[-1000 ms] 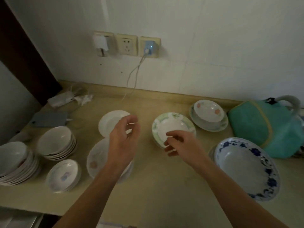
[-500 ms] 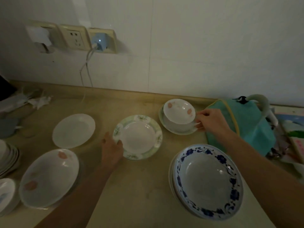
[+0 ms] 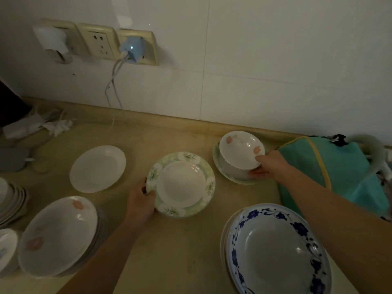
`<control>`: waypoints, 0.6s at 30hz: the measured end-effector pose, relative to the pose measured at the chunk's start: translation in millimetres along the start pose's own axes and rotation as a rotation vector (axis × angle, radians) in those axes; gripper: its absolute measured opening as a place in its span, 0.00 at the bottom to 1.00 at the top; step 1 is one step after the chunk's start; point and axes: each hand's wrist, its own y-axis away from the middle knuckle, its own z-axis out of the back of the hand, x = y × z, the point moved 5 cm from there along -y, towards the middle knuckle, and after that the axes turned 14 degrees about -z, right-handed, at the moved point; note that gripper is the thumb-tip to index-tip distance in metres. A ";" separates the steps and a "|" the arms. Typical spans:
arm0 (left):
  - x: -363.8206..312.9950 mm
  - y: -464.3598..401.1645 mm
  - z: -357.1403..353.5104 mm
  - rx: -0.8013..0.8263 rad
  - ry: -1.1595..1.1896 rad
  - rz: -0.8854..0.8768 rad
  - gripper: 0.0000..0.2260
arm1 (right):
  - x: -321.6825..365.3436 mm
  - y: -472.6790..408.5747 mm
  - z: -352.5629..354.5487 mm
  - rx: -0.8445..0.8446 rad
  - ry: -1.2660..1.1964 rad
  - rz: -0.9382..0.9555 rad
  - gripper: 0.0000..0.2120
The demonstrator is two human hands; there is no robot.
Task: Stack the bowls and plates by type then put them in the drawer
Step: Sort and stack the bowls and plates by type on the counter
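Observation:
My left hand point(image 3: 141, 202) grips the near-left rim of the green-rimmed floral plate point(image 3: 181, 183) at the counter's middle. My right hand point(image 3: 269, 164) holds the right edge of a white bowl with pink flowers point(image 3: 240, 149), which is tilted up off a pale green plate point(image 3: 235, 179) beneath it. A plain white plate point(image 3: 97, 168) lies to the left. At near left a stack of pink-flowered plates point(image 3: 57, 234) rests on the counter. A blue-patterned large bowl point(image 3: 277, 249) sits at near right on another plate.
More stacked white bowls point(image 3: 10, 198) stand at the far left edge. A teal cloth point(image 3: 331, 170) covers something at the right, close to my right forearm. Wall sockets with a charger point(image 3: 131, 48) and cable hang above the beige counter point(image 3: 180, 240). Crumpled items lie at back left.
The view shifted right. My left hand closed on the green-rimmed plate's rim. My right hand took hold of the pink-flowered bowl and tipped it up from its plate.

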 end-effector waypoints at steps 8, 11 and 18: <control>-5.1 -5.3 4.8 -0.028 -0.098 -0.064 0.21 | 0.9 -7.9 -5.7 0.055 -0.150 -0.013 0.17; -27.0 -6.8 12.5 -0.130 -0.270 -0.215 0.21 | 4.1 -4.8 -5.5 0.105 -0.208 0.014 0.15; -82.2 -18.9 -6.2 -0.056 0.039 -0.354 0.15 | 39.3 39.7 -12.3 0.212 -0.047 0.325 0.14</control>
